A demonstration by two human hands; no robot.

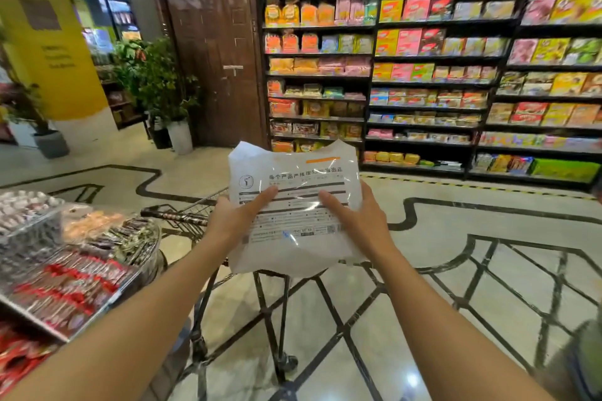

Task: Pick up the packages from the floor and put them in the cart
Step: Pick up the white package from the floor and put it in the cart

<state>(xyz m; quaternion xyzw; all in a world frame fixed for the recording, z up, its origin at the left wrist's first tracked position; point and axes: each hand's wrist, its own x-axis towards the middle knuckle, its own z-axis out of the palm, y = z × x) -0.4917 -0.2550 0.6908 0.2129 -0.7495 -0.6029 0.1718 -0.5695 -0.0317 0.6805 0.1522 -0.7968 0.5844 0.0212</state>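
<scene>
head view, package: white soft plastic mailer bag with printed black text and an orange bar (294,205), held up at chest height, face toward the camera, well off the floor; crumpled at top edge, sags at the bottom, so contents look soft or light (judgement).
head view, left hand: left hand (233,216) clamps the bag's left edge, thumb (265,197) laid flat across the printed front, other fingers hidden behind; grip is closed on the bag.
head view, right hand: right hand (356,216) holds the right edge the same way, thumb on front, rest behind; also closed on the bag.
head view, why two hands: floppy bag, a pinch at both sides keeps it flat and stops it folding; probably also lets the label be read.
head view, cart: black wire shopping cart with dark handle (182,216) directly below and behind the bag, mostly hidden by it; frame legs and wheel show lower down.
head view, relation: bag hovers above the cart, not touching it as far as can be seen.
head view, step: carry done, drop-in pending (judgement); lower and release over the basket.
head view, surroundings: snack tray display (70,265) at left, stocked shelves (430,75) behind, patterned marble floor (488,270); no other packages seen on it.
</scene>
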